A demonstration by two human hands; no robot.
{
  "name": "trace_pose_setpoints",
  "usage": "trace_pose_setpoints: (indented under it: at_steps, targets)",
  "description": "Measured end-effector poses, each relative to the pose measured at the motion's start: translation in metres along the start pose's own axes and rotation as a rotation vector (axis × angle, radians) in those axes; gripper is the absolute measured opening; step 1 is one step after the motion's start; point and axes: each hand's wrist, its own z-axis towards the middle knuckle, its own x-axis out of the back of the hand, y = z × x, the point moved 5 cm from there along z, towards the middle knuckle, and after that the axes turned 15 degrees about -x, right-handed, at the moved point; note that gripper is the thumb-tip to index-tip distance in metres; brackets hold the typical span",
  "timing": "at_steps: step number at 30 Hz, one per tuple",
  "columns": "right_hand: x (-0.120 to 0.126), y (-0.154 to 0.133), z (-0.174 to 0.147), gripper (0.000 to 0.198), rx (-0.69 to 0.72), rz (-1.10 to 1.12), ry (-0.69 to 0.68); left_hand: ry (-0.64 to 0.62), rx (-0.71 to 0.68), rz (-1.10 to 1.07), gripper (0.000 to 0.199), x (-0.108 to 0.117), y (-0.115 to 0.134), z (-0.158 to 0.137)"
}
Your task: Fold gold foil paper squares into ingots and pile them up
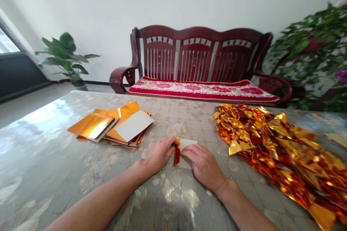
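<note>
A sheet of gold foil paper (187, 163) lies on the table in front of me, its pale back facing up. Along its left edge a narrow strip is folded over, showing shiny gold. My left hand (162, 151) pinches that folded strip with thumb and fingers. On the right part of the same sheet, my right hand (202, 162) has its fingers pressed together and resting on the paper, covering some of it. To the left is a loose stack of flat gold foil sheets (90, 124), with one sheet (135, 125) pale side up on top.
A large heap of folded gold foil pieces (260, 137) spreads along the right side of the table (89, 173). Clear plastic (322, 121) lies behind it. Beyond the table stands a dark red wooden bench (200, 54), with potted plants (65, 59) on both sides.
</note>
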Motion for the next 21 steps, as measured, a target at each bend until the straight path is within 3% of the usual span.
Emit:
trace_pose_setpoints:
  at_steps: [9, 15, 19, 21]
  targets:
    - [-0.001, 0.001, 0.001, 0.034, 0.014, -0.011, 0.000, 0.008, -0.010, -0.009, 0.021, -0.002, -0.003, -0.001]
    - [-0.006, -0.006, 0.002, 0.026, 0.032, -0.146, -0.064, 0.037, -0.033, 0.002, 0.024, -0.002, -0.003, -0.001]
    - [-0.006, -0.011, 0.006, 0.021, -0.056, -0.297, -0.041, 0.202, -0.224, 0.133, 0.031, 0.011, 0.014, -0.007]
    - [-0.004, -0.010, 0.007, 0.019, -0.131, -0.364, -0.018, 0.171, -0.387, 0.167, 0.030, 0.010, 0.030, -0.013]
